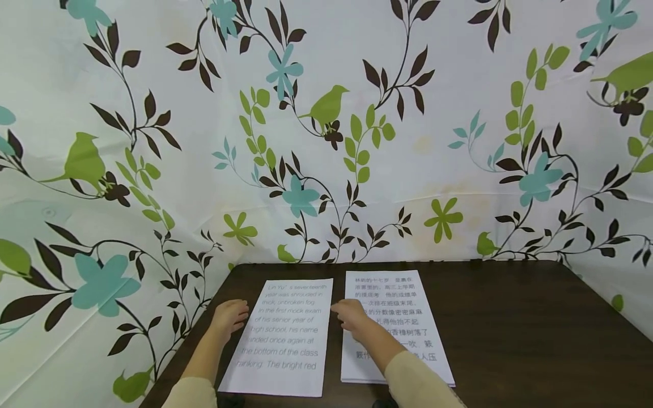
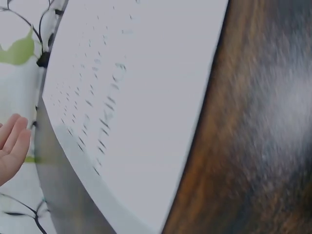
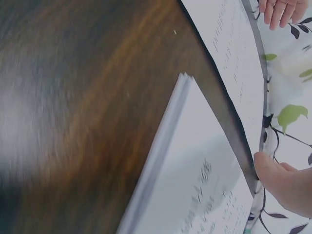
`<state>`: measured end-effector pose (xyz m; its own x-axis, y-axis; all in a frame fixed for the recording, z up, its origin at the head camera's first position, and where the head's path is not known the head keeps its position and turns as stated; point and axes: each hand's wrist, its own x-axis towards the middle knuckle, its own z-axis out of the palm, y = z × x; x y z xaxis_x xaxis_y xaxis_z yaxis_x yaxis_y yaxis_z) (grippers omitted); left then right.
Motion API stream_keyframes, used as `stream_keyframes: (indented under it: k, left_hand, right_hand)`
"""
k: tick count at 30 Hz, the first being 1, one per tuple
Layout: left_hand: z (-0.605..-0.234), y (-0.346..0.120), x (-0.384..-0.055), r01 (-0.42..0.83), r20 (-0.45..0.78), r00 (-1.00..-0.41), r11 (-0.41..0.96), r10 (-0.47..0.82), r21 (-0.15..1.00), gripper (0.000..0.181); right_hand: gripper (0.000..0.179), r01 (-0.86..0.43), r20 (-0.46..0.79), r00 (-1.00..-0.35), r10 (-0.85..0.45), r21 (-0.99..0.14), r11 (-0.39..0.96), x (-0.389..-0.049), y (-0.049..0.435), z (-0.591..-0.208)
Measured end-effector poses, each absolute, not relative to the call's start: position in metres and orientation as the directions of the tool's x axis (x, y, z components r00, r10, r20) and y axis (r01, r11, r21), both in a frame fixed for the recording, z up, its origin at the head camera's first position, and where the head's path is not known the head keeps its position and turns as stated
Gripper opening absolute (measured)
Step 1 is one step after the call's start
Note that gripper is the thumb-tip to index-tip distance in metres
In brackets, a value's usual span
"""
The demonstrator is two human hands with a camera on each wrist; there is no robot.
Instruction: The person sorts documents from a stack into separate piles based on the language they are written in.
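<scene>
Two printed papers lie side by side on a dark wooden table. The English-text sheet (image 1: 285,340) is on the left, and a stack of Chinese-text sheets (image 1: 398,294) is on the right. My left hand (image 1: 229,318) hovers beside the English sheet's left edge, fingers loosely bent and holding nothing. In the left wrist view that hand (image 2: 10,148) shows its fingers together, apart from the paper (image 2: 156,122). Over the stack's left side reaches my right hand (image 1: 353,319), its fingertips near the gap between the papers. The right wrist view shows its thumb (image 3: 273,170); its other fingers are mostly hidden.
The brown tabletop (image 1: 525,334) extends to the right of the stack. Behind and to the left hangs a white cloth (image 1: 398,170) printed with birds, leaves and flowers. Several page edges (image 3: 165,129) show on the stack's near side.
</scene>
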<state>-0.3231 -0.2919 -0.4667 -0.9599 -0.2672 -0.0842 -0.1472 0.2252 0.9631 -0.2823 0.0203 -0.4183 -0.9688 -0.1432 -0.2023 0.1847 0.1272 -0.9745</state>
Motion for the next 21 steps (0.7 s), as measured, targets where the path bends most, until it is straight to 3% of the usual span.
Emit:
stream_keyframes:
  k: [12,16,21]
  left_hand:
    - [-0.476,-0.282,-0.354,-0.119,-0.075,-0.98,0.242,-0.185,0.963,0.055]
    - [-0.444,-0.262,-0.33,-0.075,-0.052,-0.994,0.255,-0.095,0.964,0.063]
    - [-0.39,-0.223,-0.293,-0.034,-0.021,-0.998,0.24,-0.057,0.97,0.054]
  right_hand:
    - [0.045,0.138,-0.157,-0.978,-0.139,-0.981,0.139,-0.282,0.063,-0.397]
    - [0.044,0.132,-0.149,-0.983,-0.105,-0.98,0.15,-0.285,0.082,-0.39]
    - [0.042,0.118,-0.128,-0.99,-0.053,-0.98,0.159,-0.287,0.105,-0.376]
